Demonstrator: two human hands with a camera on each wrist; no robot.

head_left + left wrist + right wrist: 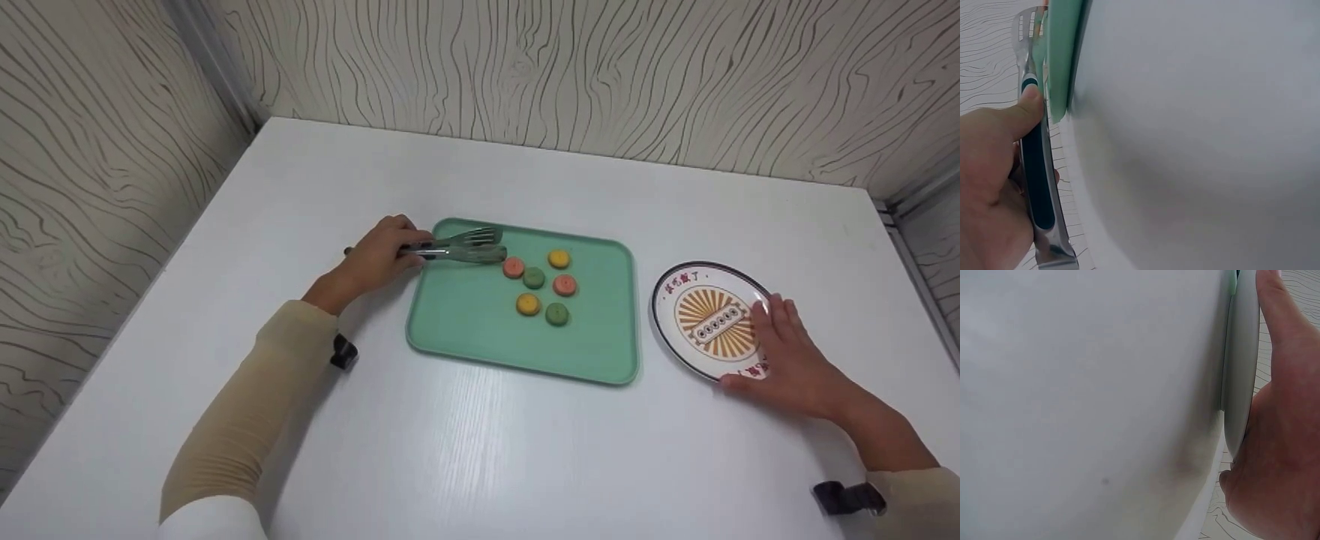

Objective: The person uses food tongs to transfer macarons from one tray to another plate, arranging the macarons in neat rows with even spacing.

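My left hand (377,253) grips metal food tongs (1039,174) by their dark-inlaid handles, thumb along one arm. The slotted heads of the tongs lie over the upper left part of a green tray (472,322), just left of a pink macaron-like piece (513,268). Other small round pieces sit on the tray: yellow (559,259), green (556,313) and pink ones. To the right of the tray, my right hand (799,367) holds the rim of a round white plate (716,322) with a dark edge and sunburst print. The plate rests on the table.
The white table (480,450) extends around the tray and plate. Wood-grain patterned panels (570,75) rise behind it and at both sides. A narrow gap separates tray and plate. Black wrist mounts (343,352) stick out from both sleeves.
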